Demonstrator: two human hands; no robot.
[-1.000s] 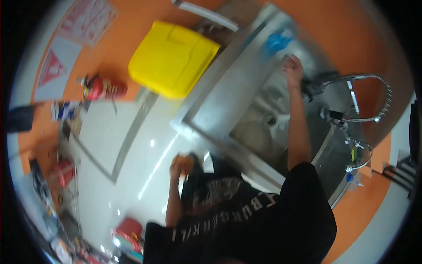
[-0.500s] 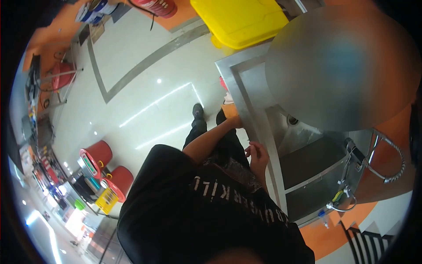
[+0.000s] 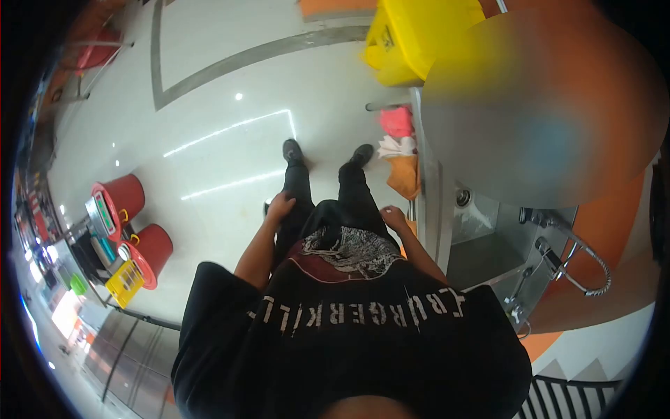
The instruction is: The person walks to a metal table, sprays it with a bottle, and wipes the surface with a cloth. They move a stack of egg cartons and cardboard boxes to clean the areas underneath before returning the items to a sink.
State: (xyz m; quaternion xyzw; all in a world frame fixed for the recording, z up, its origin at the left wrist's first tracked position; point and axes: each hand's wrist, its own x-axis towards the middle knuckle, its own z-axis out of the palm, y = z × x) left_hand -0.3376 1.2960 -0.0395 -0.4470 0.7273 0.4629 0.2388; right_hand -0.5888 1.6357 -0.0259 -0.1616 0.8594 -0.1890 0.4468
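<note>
My left hand (image 3: 281, 207) hangs beside my left thigh, thumb apart from loosely bent fingers, with nothing seen in it. Close to my right thigh, my right hand (image 3: 393, 216) is loosely open and empty, near the edge of the steel sink (image 3: 434, 209). An orange cloth (image 3: 403, 176), a white cloth (image 3: 398, 146) and a pink cloth (image 3: 396, 121) hang in a row on the sink's near side, just beyond my right hand. Neither hand touches them.
A yellow bin (image 3: 412, 42) stands past the sink's far end. The faucet with a coiled hose (image 3: 583, 258) is at the right. Two red buckets (image 3: 120, 199) and a yellow basket (image 3: 126, 284) are at the left. A large blurred patch hides the upper right.
My left hand has moved left, away from the orange cloth and sink edge, to beside my thigh. My right hand has shifted up and slightly left. The view has turned, showing both feet and all three cloths.
</note>
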